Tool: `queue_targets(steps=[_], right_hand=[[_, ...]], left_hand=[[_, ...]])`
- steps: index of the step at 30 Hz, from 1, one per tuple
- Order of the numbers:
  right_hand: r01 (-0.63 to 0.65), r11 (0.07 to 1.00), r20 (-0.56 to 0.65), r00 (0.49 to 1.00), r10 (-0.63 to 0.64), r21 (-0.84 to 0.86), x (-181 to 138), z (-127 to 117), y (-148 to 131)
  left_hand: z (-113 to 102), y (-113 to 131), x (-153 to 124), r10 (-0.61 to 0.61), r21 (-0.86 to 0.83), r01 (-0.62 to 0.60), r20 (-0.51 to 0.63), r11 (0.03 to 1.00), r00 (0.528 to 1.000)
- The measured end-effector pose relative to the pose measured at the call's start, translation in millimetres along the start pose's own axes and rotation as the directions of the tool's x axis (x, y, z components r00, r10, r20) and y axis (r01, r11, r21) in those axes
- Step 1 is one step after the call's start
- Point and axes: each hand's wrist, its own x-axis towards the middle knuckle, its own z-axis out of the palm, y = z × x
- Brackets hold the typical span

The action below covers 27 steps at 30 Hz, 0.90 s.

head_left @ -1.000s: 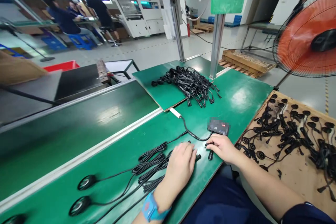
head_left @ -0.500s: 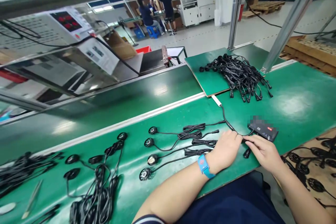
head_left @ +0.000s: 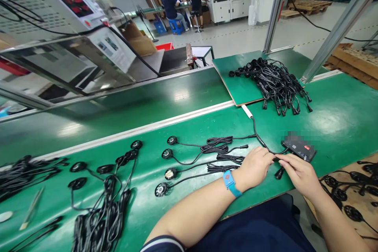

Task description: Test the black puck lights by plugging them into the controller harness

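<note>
My left hand (head_left: 257,166), with a blue wrist strap (head_left: 232,183), is closed, its fingertips pinching a black cable connector (head_left: 275,159). My right hand (head_left: 299,173) pinches the same small dark connector from the other side, the two hands nearly touching. Their fingers hide most of it. Just below hangs or lies another black cable end (head_left: 278,173). Behind the hands is a black box (head_left: 299,147) with a red label, wired to a black cable (head_left: 260,138) that runs to a white plug (head_left: 247,111). Left of my hands lie several bundled cables (head_left: 217,149) with round black heads (head_left: 161,189).
A heap of black cables (head_left: 274,80) rests on a raised green board (head_left: 227,75). More cable bundles (head_left: 110,204) and a brush (head_left: 31,210) lie at the left. Round parts fill a cardboard surface (head_left: 336,214) at right. A metal post (head_left: 276,12) stands behind; people (head_left: 169,4) are far off.
My view has shifted slightly, so the bench appears moved a little. Both hands stay together at the connector, with only slight finger movement.
</note>
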Motion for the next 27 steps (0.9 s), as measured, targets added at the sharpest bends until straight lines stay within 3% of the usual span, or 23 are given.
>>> queue_targets(steps=[9,21,27], right_hand=[[0.028,1.000,0.023,0.999,-0.028,0.015,0.7,-1.0,-2.5],[0.042,0.999,0.040,0.998,-0.042,-0.005,1.1,0.4,-4.0],[0.058,0.998,0.034,0.998,-0.058,-0.013,0.6,0.4,-2.3]], left_hand=[[-2.2,-4.5,-1.7,0.009,-0.102,-0.012,-0.032,0.995,0.999],[1.4,-5.2,-2.2,-0.022,-0.120,0.015,-0.056,0.993,0.998],[1.7,-6.7,-0.8,0.018,-0.102,-0.023,-0.046,0.995,0.999]])
